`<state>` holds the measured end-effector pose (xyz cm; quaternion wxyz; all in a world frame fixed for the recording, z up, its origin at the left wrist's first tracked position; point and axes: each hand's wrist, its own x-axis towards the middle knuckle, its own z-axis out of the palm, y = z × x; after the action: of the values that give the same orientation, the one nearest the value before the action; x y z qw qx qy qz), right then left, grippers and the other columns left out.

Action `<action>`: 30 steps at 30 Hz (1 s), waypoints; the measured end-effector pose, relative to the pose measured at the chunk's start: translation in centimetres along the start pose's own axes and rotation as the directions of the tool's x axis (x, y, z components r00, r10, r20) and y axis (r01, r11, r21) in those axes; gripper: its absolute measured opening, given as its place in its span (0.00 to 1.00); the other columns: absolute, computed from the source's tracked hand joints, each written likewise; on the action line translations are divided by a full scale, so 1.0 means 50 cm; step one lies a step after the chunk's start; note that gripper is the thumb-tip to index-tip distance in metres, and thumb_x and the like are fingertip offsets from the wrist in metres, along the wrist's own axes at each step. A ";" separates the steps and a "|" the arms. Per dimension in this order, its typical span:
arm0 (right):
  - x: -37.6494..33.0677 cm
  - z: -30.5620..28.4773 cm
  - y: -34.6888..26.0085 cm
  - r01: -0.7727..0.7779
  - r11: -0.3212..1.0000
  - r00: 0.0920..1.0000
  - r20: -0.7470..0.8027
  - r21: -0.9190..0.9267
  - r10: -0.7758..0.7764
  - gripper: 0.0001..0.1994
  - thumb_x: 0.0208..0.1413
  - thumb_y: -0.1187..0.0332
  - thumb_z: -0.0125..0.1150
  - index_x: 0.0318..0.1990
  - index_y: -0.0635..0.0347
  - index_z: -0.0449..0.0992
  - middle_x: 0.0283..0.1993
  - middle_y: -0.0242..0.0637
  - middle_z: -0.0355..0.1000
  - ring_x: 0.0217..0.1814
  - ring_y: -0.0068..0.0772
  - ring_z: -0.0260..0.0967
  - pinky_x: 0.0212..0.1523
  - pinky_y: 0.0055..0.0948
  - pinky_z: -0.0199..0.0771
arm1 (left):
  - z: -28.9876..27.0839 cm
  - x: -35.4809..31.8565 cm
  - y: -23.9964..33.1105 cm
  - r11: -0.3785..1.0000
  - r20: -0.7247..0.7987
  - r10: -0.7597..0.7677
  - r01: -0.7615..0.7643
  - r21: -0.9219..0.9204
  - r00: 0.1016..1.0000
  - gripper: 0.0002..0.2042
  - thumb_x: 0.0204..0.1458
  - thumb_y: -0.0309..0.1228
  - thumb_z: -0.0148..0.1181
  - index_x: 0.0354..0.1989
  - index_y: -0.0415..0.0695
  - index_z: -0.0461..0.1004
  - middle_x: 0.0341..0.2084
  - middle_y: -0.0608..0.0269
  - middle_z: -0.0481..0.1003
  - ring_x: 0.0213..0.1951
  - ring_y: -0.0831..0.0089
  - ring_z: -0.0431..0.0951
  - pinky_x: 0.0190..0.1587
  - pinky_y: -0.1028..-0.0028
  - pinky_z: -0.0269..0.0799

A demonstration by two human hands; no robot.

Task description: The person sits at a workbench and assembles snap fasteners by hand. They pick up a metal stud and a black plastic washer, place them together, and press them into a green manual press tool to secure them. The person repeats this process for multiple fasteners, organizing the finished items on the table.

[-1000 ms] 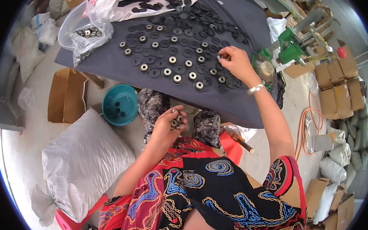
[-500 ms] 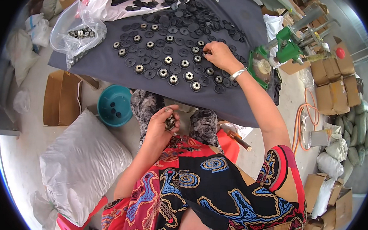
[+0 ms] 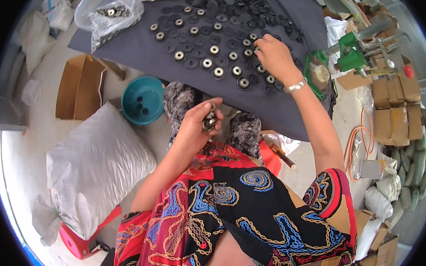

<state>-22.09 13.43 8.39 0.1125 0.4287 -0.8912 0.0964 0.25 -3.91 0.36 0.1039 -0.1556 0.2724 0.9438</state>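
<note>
My left hand (image 3: 199,122), held above my lap, is closed around several small shiny metal bearings (image 3: 208,123). One of them shows between its thumb and forefinger. Over the right part of the dark cloth-covered table (image 3: 145,52), my right hand (image 3: 277,59) is pinched shut at a small metal bearing (image 3: 257,48), largely covered by the fingertips. Black round discs (image 3: 191,63) lie spread in loose rows on the cloth. Metal bearings sit on many of these discs, such as the bearing (image 3: 218,72) near the front edge.
A green hand press (image 3: 317,71) stands at the table's right edge. At the back left is a clear plastic bag (image 3: 118,19) with more bearings. On the floor are a teal basin (image 3: 153,86), an opened cardboard box (image 3: 73,89) and a stuffed white sack (image 3: 100,161).
The whole view has shifted, so the table sits higher in it. In my left hand a bearing now shows at the thumb and forefinger. My right hand stays near the same discs.
</note>
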 end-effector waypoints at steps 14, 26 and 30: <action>-0.181 0.019 -0.218 -0.356 0.442 0.883 0.451 0.824 -0.129 0.07 0.50 0.79 0.63 0.38 0.68 0.78 0.33 0.30 0.68 0.32 0.19 0.68 0.33 0.21 0.68 | 0.034 -0.023 -0.083 0.969 -0.041 0.059 -0.048 0.241 0.997 0.16 0.63 0.34 0.47 0.56 0.45 0.69 0.19 0.67 0.67 0.17 0.81 0.65 0.13 0.80 0.55; -0.175 -0.006 -0.213 -0.392 0.352 0.828 0.493 0.850 -0.266 0.12 0.54 0.69 0.60 0.43 0.67 0.78 0.36 0.38 0.78 0.36 0.26 0.75 0.40 0.26 0.73 | 0.040 -0.052 -0.037 0.938 -0.020 -0.069 0.071 0.339 0.997 0.11 0.58 0.32 0.54 0.48 0.44 0.71 0.28 0.69 0.70 0.23 0.79 0.69 0.19 0.81 0.60; -0.206 -0.016 -0.185 -0.374 0.520 0.864 0.492 0.768 -0.105 0.11 0.49 0.71 0.60 0.39 0.68 0.78 0.29 0.40 0.78 0.32 0.27 0.76 0.36 0.27 0.74 | 0.041 -0.022 -0.058 0.952 0.066 -0.184 0.161 0.261 0.981 0.12 0.62 0.32 0.51 0.50 0.41 0.69 0.24 0.63 0.70 0.20 0.77 0.69 0.17 0.79 0.57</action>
<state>-8.45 15.62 6.94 -0.3420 0.3648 -0.7606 0.4140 1.58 -0.51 1.02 0.2173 -0.1220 0.3715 0.8944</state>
